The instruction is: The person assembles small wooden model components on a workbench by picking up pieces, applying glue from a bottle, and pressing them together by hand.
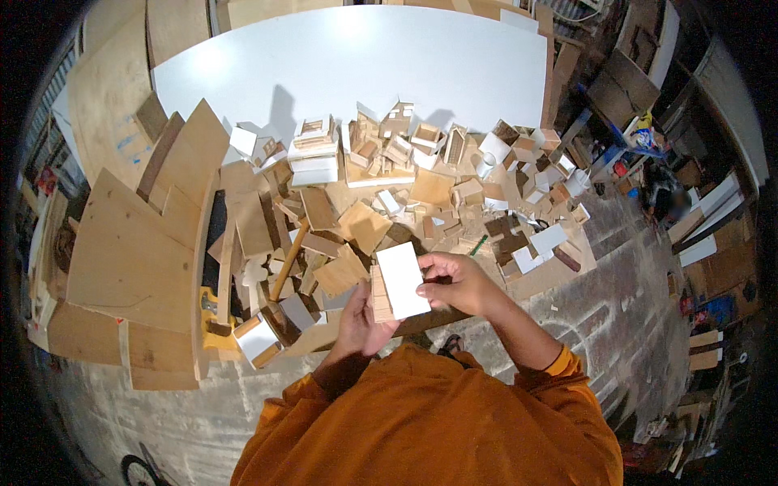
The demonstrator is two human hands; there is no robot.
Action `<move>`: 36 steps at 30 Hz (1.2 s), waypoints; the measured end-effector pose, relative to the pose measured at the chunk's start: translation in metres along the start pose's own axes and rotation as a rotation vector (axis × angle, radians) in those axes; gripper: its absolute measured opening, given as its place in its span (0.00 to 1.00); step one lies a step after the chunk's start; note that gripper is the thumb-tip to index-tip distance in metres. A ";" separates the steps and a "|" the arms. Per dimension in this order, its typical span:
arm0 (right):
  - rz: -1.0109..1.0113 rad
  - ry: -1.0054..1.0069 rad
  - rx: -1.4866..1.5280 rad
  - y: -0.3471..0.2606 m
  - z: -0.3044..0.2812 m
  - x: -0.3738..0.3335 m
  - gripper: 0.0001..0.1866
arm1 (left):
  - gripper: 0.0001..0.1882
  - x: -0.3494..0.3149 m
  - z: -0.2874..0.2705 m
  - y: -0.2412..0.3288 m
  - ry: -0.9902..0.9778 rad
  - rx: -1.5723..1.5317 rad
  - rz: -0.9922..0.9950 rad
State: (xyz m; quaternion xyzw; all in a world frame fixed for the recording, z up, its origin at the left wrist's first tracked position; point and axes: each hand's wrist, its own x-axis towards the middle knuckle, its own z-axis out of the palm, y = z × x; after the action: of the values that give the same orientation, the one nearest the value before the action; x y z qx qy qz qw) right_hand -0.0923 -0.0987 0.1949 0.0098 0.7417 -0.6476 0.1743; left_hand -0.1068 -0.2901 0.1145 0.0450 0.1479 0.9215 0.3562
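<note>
- Workshop floor of grey concrete [616,324] spreads below, crowded at the edges with boards and clutter.
- Leaning at the top is a big white panel [365,65], the largest piece in sight.
- Large plywood sheets [138,243] lie stacked on the left.
- Between them sits a heap of wood offcuts [421,194], small open boxes and white-faced blocks mixed together.
- An orange sweatshirt [438,421] fills the lower middle.
- Right hand [458,283] grips the right edge of a white rectangular board [401,279], fingers curled over it.
- Left hand [365,320] supports from beneath, clasping the white board together with a thin wood strip [379,293] along its left side; both are held above the near edge of the heap.
</note>
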 end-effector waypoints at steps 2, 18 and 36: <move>-0.051 0.051 0.023 0.014 0.014 0.002 0.16 | 0.30 -0.001 0.014 -0.003 -0.032 0.010 -0.020; -0.438 -0.027 -0.779 0.017 0.038 0.023 0.55 | 0.26 -0.034 -0.006 -0.008 0.249 0.218 0.104; -0.580 -0.026 -0.786 0.017 0.050 0.020 0.59 | 0.29 -0.036 0.002 0.011 0.038 0.397 0.014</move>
State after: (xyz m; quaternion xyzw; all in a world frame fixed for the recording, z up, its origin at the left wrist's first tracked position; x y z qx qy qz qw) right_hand -0.0946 -0.1485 0.1683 -0.2719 0.8999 -0.3407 -0.0132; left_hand -0.0871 -0.3213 0.1210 0.0980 0.3332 0.8774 0.3311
